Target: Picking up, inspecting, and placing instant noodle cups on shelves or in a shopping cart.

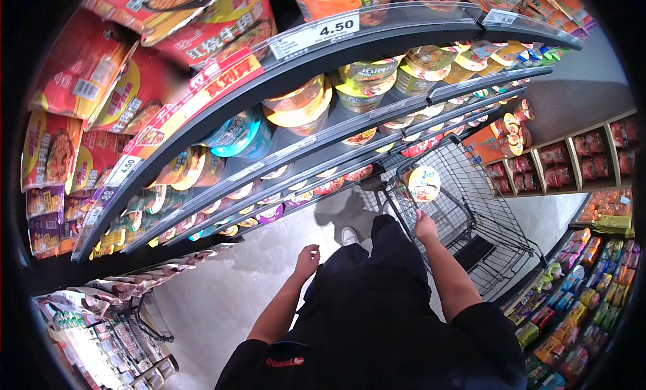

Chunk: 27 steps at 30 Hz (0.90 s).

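Note:
My right hand (427,228) is closed over the near side of a black wire shopping cart (484,193), with most of its fingers hidden. Just beyond it, within the cart's outline, shows the round white and yellow lid of an instant noodle tub (424,184). A gap separates hand and lid. My left hand (307,261) hangs beside my left thigh, loosely curled with nothing visible in it. A tiny bright spot near its fingertips is too small to identify. Ahead of both hands runs a tiered shelf (303,47) stocked with noodle tubs and packets.
Red noodle multipacks (75,72) fill the upper left shelf. A wooden compartment rack (570,158) stands beyond the cart, and colourful packets (565,309) line another display at right. Another wire cart or basket (136,334) is at lower left. Grey floor (217,309) lies below.

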### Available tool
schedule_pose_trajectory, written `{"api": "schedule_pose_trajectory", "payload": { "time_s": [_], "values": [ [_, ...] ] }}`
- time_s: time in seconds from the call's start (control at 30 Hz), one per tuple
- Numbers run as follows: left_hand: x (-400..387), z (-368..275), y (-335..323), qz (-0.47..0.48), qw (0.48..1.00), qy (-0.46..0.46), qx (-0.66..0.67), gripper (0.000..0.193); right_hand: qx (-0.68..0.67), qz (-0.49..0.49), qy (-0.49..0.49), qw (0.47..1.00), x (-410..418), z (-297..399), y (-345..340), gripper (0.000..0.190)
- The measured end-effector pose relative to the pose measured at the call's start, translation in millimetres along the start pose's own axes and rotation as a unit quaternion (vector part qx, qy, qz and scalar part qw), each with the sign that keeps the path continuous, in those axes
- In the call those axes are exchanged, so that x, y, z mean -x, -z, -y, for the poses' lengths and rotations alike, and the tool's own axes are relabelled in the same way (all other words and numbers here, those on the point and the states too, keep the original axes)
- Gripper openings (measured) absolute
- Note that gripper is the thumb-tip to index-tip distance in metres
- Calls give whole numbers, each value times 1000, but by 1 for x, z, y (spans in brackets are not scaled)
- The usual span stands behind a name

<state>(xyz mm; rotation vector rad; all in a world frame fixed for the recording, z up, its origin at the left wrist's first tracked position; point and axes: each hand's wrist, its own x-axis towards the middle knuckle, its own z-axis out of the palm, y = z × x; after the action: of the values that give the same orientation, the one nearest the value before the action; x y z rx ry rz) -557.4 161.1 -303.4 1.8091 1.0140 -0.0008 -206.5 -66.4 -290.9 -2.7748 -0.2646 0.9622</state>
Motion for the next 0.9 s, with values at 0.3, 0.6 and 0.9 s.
{"api": "schedule_pose_trajectory", "payload": {
  "time_s": [0.3,0.6,0.9],
  "values": [
    [14,-3,2,-13,1000,4,-21,27,-25,-7,77,997,14,19,-31,56],
    [24,-17,32,-57,998,31,1,26,-98,2,99,990,45,46,-34,50],
    [-52,-52,132,-191,963,-98,163,24,-7,-235,264,935,97,100,-53,54]
  ]
}}
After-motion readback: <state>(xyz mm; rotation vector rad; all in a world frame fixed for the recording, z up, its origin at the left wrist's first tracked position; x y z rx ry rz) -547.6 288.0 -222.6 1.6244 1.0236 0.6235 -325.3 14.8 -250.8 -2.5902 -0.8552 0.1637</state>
